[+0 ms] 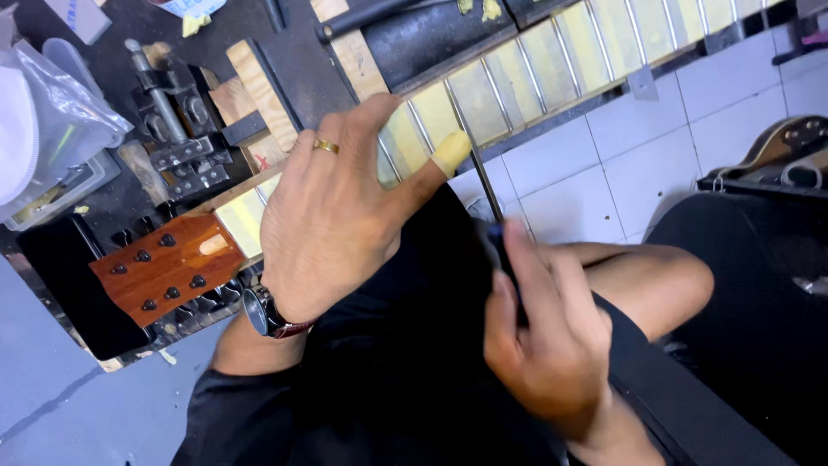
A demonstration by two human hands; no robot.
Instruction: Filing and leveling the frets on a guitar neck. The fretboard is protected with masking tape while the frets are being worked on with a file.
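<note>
Your left hand lay spread, open, on the guitar neck, which ran across the bench; your right hand gripped a thin file at a fret. A slip could have gouged the taped fingerboard.

This is a guitar repair workshop: a masked guitar neck lies under the left hand, a metal clamp just beside it.
</note>
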